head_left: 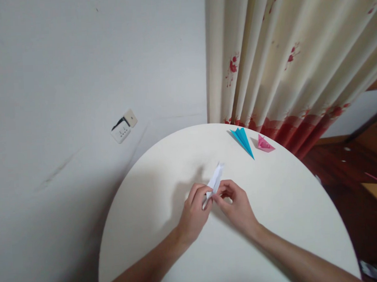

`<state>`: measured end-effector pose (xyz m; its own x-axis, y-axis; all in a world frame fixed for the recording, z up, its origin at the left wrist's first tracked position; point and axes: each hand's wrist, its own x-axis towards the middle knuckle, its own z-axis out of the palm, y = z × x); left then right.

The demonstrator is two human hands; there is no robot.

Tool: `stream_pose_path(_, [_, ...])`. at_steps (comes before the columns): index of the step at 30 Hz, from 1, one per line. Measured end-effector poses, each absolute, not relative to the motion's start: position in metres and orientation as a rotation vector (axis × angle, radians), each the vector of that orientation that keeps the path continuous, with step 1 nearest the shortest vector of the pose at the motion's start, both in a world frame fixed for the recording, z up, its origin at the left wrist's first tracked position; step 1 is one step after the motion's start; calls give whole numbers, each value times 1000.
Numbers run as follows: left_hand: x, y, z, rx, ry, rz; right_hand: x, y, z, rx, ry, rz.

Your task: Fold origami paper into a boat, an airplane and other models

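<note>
left hand (194, 211) pinches white folded paper (215, 180) near end | right hand (235, 206) pinches same end, hands touching | paper sticks up and away from fingertips, above desk (293, 203) | blue paper plane (243, 140) and pink paper boat (264, 143) well beyond right hand

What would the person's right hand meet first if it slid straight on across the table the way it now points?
The right hand points up-left, so it would first meet the folded white paper it already pinches, then the left hand fingers beside it. Depth is hard to judge from one view.
</note>
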<state>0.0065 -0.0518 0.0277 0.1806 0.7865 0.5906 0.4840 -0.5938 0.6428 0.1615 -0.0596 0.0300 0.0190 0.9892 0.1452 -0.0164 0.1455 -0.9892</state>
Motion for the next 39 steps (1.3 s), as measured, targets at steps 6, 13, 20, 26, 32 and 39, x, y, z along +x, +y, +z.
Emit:
stream_pose_path(6, [5, -43, 20, 1866, 1254, 1392, 165, -53, 17, -1088, -1098, 1177])
stream_pose_path(13, [6, -41, 20, 1733, 1250, 1352, 161, -57, 15, -1165, -1175, 1080])
stream_pose_path(20, [7, -53, 32, 2166, 1050, 1535, 162, -51, 20, -1205, -1104, 1181])
stream_pose_path(26, [7, -53, 31, 2103, 1103, 1596, 166, -51, 17, -1207, -953, 1383])
stream_pose_path(32, [11, -54, 19, 1719, 1106, 1534, 165, -47, 7, -1104, -977, 1316])
stream_pose_path(39, [11, -52, 19, 1635, 1082, 1522, 173, -48, 18, -1122, -1392, 976])
